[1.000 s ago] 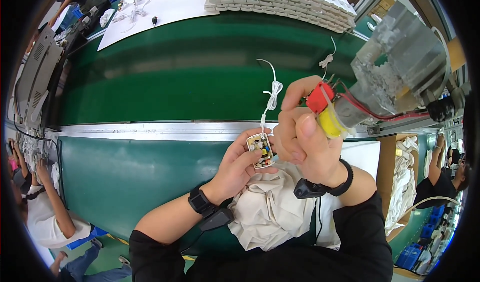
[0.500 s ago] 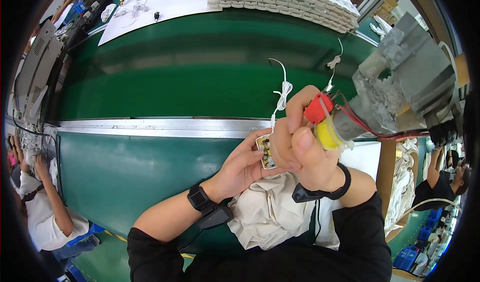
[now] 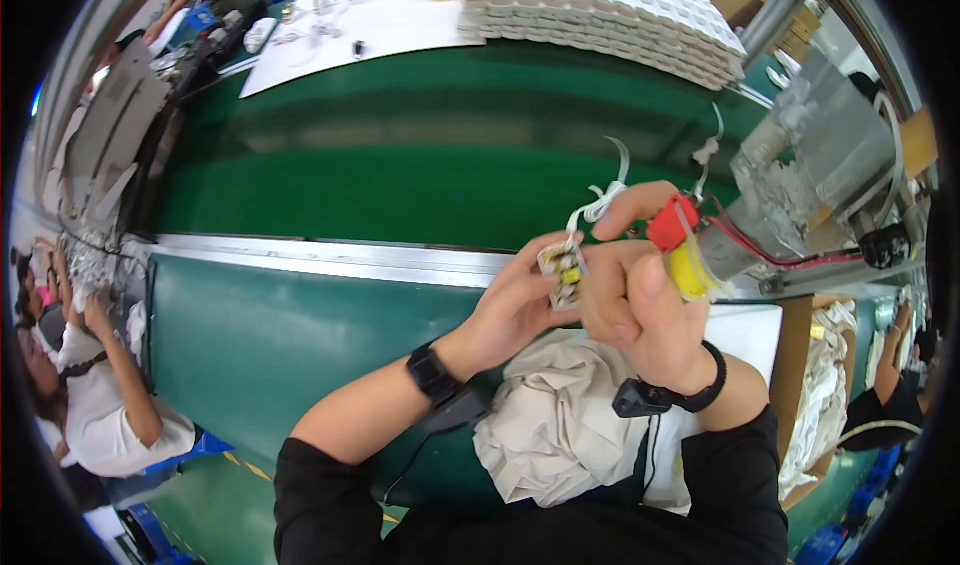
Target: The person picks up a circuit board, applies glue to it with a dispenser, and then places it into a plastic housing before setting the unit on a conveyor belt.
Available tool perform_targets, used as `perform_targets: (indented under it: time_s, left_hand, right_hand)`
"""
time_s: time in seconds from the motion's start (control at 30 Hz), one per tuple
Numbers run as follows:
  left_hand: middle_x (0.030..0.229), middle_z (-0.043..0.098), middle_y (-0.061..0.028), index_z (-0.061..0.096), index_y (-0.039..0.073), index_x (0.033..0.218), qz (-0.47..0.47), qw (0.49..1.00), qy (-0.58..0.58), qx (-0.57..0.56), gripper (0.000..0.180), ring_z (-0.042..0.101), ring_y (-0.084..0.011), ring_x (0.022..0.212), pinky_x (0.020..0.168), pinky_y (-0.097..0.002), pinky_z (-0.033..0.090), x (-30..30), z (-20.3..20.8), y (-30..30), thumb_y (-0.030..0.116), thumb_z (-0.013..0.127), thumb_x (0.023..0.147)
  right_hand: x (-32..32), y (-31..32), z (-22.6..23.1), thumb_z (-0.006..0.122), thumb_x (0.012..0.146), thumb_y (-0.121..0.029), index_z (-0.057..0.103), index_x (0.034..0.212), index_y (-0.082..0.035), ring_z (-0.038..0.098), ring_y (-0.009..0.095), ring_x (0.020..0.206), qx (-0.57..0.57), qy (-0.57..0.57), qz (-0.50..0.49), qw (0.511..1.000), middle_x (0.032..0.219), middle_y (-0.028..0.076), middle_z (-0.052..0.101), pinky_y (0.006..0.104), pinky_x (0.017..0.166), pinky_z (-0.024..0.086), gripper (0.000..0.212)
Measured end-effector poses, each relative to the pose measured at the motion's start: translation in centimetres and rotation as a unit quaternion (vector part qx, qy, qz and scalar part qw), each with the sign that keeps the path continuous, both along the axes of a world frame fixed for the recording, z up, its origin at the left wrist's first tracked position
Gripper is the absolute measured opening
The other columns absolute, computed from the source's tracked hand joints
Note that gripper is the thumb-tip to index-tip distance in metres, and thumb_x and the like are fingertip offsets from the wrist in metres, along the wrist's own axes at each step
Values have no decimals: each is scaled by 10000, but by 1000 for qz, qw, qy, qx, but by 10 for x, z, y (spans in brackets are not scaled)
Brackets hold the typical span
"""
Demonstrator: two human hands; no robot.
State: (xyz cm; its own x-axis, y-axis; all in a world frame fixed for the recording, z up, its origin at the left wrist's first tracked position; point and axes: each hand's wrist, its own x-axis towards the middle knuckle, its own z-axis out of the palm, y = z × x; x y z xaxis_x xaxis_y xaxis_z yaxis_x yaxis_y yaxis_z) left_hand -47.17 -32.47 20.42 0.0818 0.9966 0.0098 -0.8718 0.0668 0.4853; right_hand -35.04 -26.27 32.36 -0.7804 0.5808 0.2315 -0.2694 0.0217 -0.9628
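My left hand [image 3: 510,310] grips a small open white adapter case with a circuit board [image 3: 561,275] inside, yellow and dark components showing. A white cable [image 3: 604,203], tied in a bundle, runs from its upper end. Closed round the front of a grey, residue-crusted glue gun [image 3: 735,240] is my right hand [image 3: 645,300], near its yellow collar [image 3: 687,271] and red switch block [image 3: 672,223]. Its fingers come right beside the case and hide the gun's tip. A crumpled cream cloth [image 3: 565,415] lies below both hands.
A metal rail [image 3: 330,261] crosses between the green bench [image 3: 270,335] and the green belt [image 3: 350,185]. White trays [image 3: 600,20] are stacked at the back. A cardboard box [image 3: 797,365] of white pieces stands at right. A co-worker in white [image 3: 120,405] sits at left.
The whole view has shifted, so the bench, hands and gun appear further right and slightly lower. The case is blurred now and tilted a little differently. Both hands keep their holds.
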Motion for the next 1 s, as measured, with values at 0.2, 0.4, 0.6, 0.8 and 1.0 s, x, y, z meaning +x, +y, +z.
perform_targets:
  time_s: [0.2,0.4,0.6,0.8,1.0]
  left_hand:
    - [1176,489,-146,393,19,1268,165,844,510,34,503,510,-262,1043,868,-373,444,-35,-14,85,201,554,827]
    - [990,531,-200,435,15,1182,187,473,861,-10,494,580,-326,835,722,-381,494,-27,-2,77,152,627,748]
    - [896,525,-95,452,16,1129,331,706,627,10,372,545,-173,710,613,-305,474,-35,12,22,136,623,820]
    - [872,506,-1,475,26,1112,213,896,389,-33,216,449,-37,643,527,-194,395,-39,2,-21,109,526,920]
    - [788,488,14,495,36,1080,183,918,351,-13,160,410,-32,581,491,-179,351,-43,2,-19,106,496,935]
  right_hand:
    - [-11,-9,1,452,932,-435,316,1056,-42,280,49,372,-34,12,37,999,490,-31,310,209,358,229,434]
    - [-9,-7,1,445,941,-411,333,1045,-50,270,41,374,-19,19,19,999,495,-35,309,197,354,225,392]
    - [-10,-2,2,447,945,-390,354,1031,-53,267,36,376,-20,19,10,1000,497,-40,305,196,353,226,360]
    - [-13,-7,0,450,949,-366,369,1025,-57,262,36,373,-36,24,18,999,495,-43,297,199,348,223,328]
    - [-14,-9,-4,444,954,-345,370,1018,-65,253,39,363,-40,44,23,998,493,-40,292,202,338,214,296]
